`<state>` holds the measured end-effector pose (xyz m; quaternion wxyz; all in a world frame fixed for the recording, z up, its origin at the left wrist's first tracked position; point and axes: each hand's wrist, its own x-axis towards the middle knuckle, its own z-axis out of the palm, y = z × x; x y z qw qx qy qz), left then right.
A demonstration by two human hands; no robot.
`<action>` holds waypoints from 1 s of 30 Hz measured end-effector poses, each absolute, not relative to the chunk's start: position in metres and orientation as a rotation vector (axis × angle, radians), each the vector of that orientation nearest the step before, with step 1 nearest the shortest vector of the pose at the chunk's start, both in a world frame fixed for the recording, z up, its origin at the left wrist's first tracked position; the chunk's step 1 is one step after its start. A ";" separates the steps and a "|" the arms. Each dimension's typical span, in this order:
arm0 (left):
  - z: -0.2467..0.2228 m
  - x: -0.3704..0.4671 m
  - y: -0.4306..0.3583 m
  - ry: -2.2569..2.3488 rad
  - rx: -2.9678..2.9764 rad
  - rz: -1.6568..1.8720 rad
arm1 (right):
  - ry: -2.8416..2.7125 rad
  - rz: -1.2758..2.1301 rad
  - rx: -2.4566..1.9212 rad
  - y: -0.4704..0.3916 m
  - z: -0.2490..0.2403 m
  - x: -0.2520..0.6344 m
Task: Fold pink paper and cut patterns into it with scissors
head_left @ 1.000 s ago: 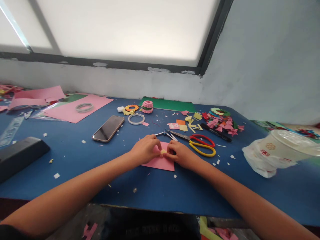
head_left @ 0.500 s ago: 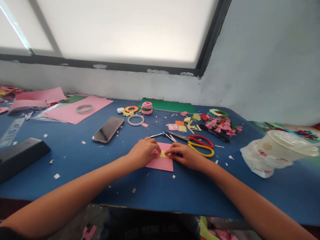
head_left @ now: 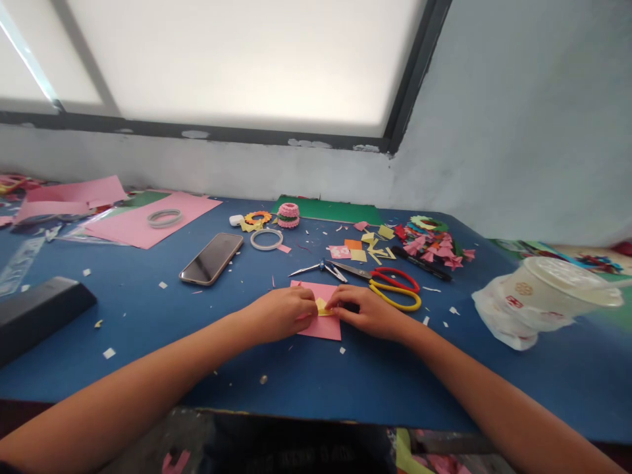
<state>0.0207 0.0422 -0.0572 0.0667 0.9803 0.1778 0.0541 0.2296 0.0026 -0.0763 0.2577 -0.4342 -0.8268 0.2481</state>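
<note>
Yellow paper [head_left: 322, 308] | between left hand [head_left: 289, 315] and right hand [head_left: 368, 312] | each grip pinching an end

We note matt, smooth-looking paper in the pink square [head_left: 323, 331] and yellow piece [head_left: 322, 311]. Scissors [head_left: 354, 271], centre-right: smooth metal blades, plastic-looking handles. Phone [head_left: 211, 259], left: glossy screen. Bag [head_left: 508, 328] around the right-hand cup [head_left: 540, 289]: thin, crinkled plastic. Tabletop [head_left: 237, 375]: smooth, low sheen. Far wall [head_left: 513, 125]: matt, slightly uneven.
</note>
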 end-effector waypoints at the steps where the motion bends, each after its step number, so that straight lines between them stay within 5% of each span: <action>1: -0.057 0.021 0.042 0.532 2.961 0.165 | -2.229 0.667 -1.217 0.003 -0.076 0.228; 30: -0.069 0.034 0.041 1.011 1.979 0.633 | -2.228 0.343 -1.444 -0.007 -0.077 0.213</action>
